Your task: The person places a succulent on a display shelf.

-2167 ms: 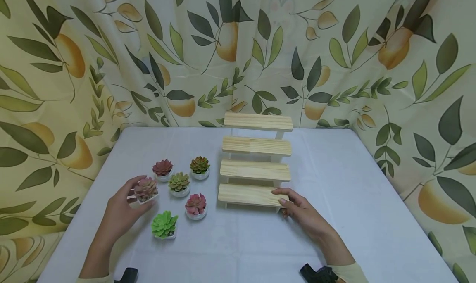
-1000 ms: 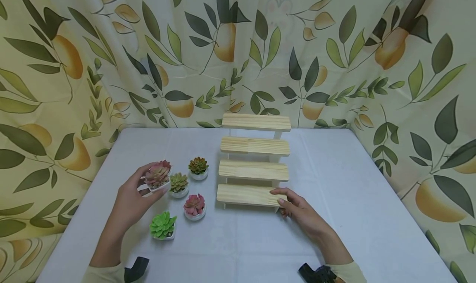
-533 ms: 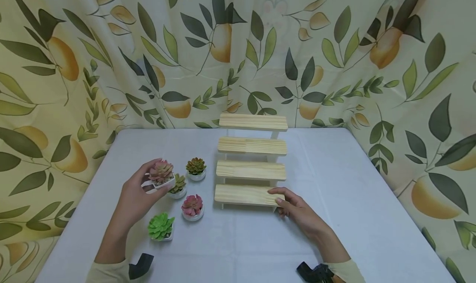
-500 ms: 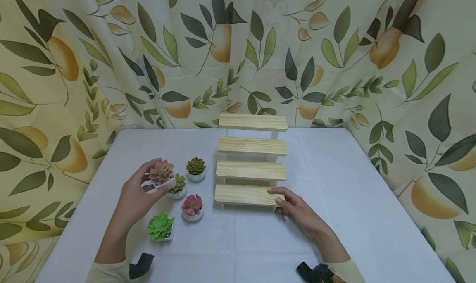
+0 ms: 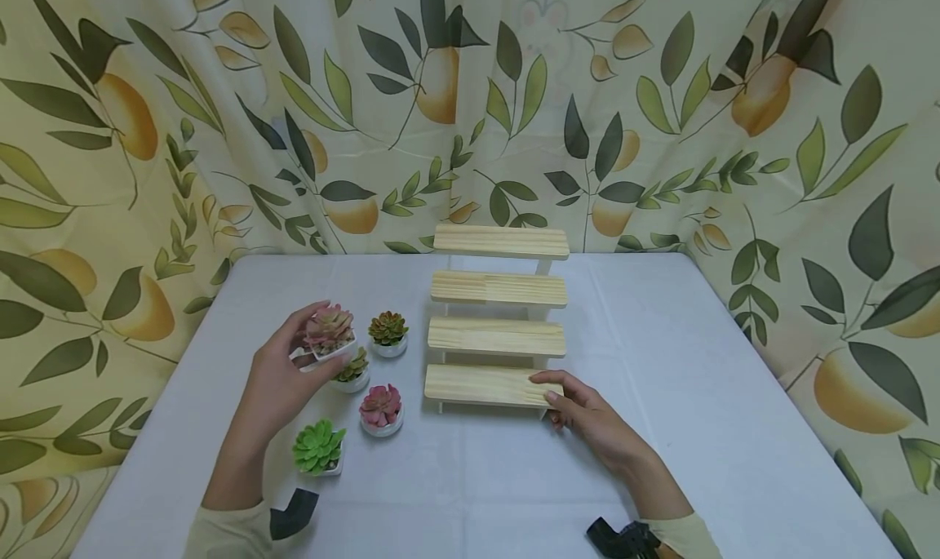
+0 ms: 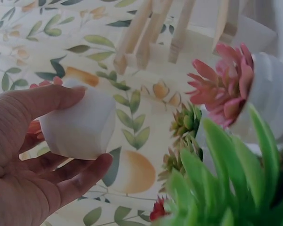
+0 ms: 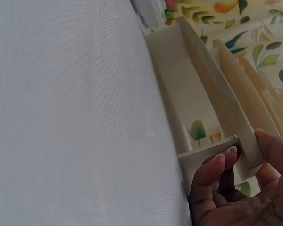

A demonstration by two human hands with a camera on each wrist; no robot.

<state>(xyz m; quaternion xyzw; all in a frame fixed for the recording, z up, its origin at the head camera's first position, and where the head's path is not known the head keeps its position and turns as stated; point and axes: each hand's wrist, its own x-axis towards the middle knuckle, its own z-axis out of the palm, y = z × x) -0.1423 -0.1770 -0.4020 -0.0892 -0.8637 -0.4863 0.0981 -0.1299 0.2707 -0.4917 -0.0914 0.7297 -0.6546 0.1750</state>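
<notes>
My left hand (image 5: 282, 379) holds a pinkish potted succulent (image 5: 329, 330) by its white pot, above the table. In the left wrist view the square white pot (image 6: 80, 122) sits between thumb and fingers, its plant mostly hidden. My right hand (image 5: 595, 416) grips the right end of the lowest step of a tiered wooden display stand (image 5: 477, 385). In the right wrist view, thumb and curled fingers (image 7: 210, 169) pinch that board (image 7: 226, 103) near its leg. Partly behind the left hand stands an olive-green succulent (image 5: 354, 366).
A brownish-green succulent (image 5: 387, 329), a pink succulent (image 5: 380, 405) and a bright green succulent (image 5: 319, 446) stand in white pots left of the stand. White cloth covers the table (image 5: 470, 494). A leaf-and-fruit patterned curtain (image 5: 499, 118) hangs behind and at both sides.
My left hand has carried the pinkish succulent rightward and a little away from me, over the other pots, covering a reddish one seen earlier. My right hand stays on the stand.
</notes>
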